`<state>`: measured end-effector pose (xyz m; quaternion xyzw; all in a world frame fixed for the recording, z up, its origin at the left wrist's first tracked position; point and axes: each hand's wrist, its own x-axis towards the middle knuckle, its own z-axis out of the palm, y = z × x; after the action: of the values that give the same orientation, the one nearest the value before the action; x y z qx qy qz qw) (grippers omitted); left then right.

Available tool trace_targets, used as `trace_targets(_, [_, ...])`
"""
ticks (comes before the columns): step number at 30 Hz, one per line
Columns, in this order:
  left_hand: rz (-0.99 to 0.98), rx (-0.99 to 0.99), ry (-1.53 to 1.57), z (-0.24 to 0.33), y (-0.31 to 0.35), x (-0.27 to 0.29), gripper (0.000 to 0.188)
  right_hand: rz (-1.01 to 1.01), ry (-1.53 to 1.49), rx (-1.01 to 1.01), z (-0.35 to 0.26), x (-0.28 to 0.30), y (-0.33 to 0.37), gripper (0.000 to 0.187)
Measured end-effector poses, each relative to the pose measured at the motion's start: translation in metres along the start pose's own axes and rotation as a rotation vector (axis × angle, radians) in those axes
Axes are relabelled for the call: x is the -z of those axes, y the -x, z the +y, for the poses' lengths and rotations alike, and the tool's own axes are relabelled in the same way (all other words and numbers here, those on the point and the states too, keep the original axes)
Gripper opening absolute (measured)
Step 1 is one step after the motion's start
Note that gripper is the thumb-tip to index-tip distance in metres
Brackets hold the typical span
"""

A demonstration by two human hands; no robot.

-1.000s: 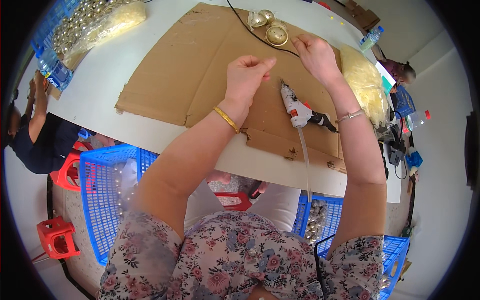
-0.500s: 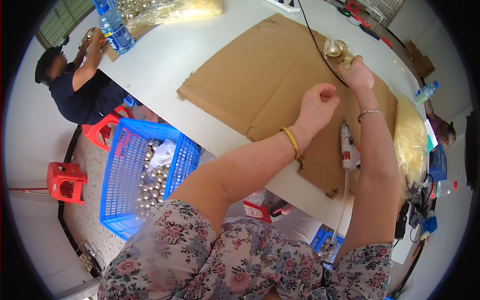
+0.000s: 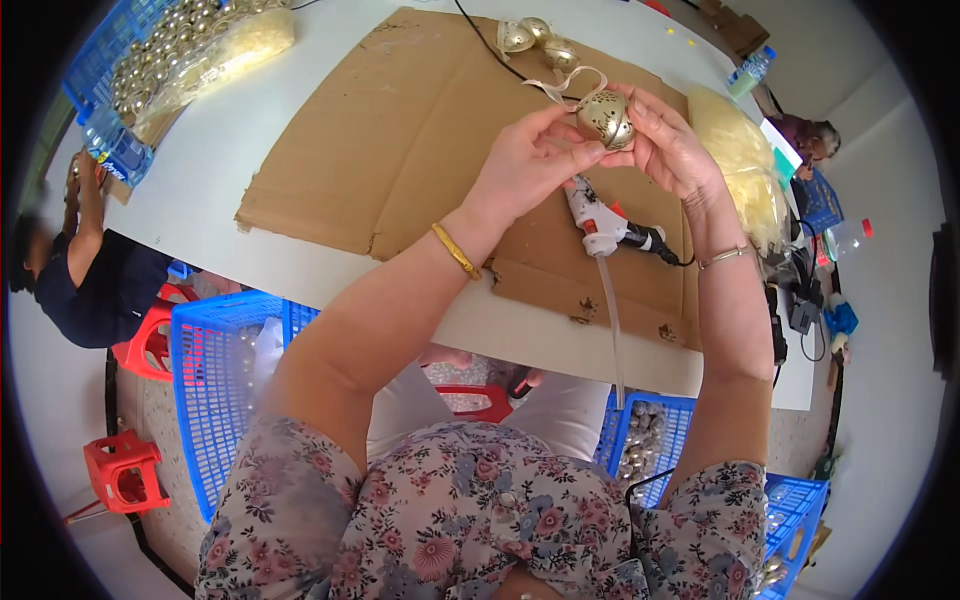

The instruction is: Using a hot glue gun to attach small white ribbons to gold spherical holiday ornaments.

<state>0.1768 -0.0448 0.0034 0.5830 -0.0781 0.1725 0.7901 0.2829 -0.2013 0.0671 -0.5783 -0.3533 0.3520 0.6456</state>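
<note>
Both hands hold one pale gold ball ornament (image 3: pixel 606 118) with a dark speckled pattern, raised above the cardboard sheet (image 3: pixel 400 130). My left hand (image 3: pixel 535 160) pinches it from the left and below, thumb along its underside. My right hand (image 3: pixel 678 150) has its fingers round the right and top side. A pale ribbon loop (image 3: pixel 592 72) curls up from the ornament. Just below the hands, a white hot glue gun (image 3: pixel 592 215) lies on the cardboard with a long clear glue stick (image 3: pixel 612 320) sticking out of its back. Three similar ornaments (image 3: pixel 560 53) rest at the cardboard's far edge.
A bag of pale yellow material (image 3: pixel 735 165) lies at the right. Far left are a heap of gold balls (image 3: pixel 165 60), a bottle (image 3: pixel 112 145) and a co-worker (image 3: pixel 85 270). Blue baskets (image 3: pixel 215 400) stand below the table edge. A black cord (image 3: pixel 485 40) crosses the cardboard.
My right hand has come back from the ornaments at the far side, and both hands now meet on one ornament. The glue gun lies turned differently. The whole view has shifted.
</note>
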Motion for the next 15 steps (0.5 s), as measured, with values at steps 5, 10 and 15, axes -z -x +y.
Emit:
trace_targets(5, [-0.096, -0.062, -0.137, 0.008, 0.004, -0.008, 0.057, 0.004, -0.025, 0.144, 0.014, -0.016, 0.02, 0.045])
trace_targets(10, [-0.141, -0.047, -0.017, 0.014, 0.008, -0.01, 0.05, 0.088, 0.03, 0.183, 0.015, -0.025, 0.024, 0.045])
trace_targets(15, [-0.16, -0.021, 0.025, 0.016, 0.009, -0.006, 0.049, 0.115, 0.269, 0.225, 0.01, -0.028, 0.029, 0.043])
